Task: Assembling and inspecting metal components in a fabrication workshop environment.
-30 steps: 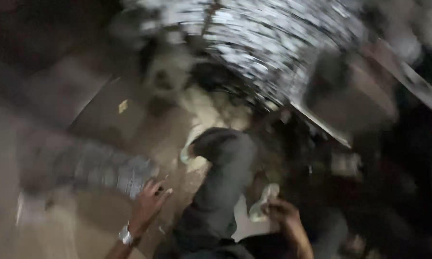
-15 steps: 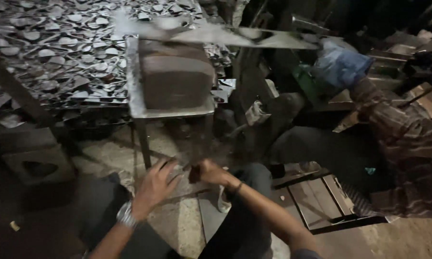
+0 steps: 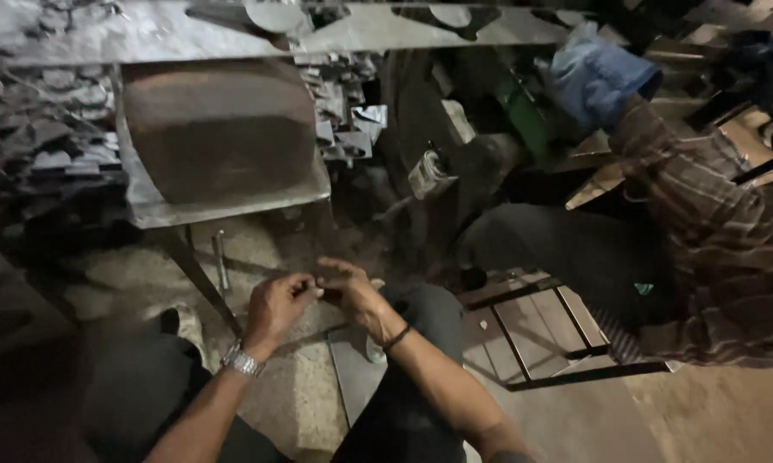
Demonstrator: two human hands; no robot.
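My left hand (image 3: 276,306), with a metal watch at the wrist, and my right hand (image 3: 352,290), with a dark band at the wrist, meet fingertip to fingertip above my knees. The fingers of both are pinched together around something very small that I cannot make out. Directly ahead stands a metal stand carrying a brown rounded block (image 3: 219,129) on a steel plate (image 3: 232,201). My legs in dark trousers frame the hands.
Heaps of cut sheet-metal pieces (image 3: 35,137) lie at the left and behind the stand. A person in a plaid shirt (image 3: 712,249) sits at the right beside a blue cloth (image 3: 596,77). A low metal frame (image 3: 558,330) rests on the dusty floor.
The view swung from a blurred look at the floor to the stand. My hands came together in front of me and stay joined at the fingertips, now seen closer.
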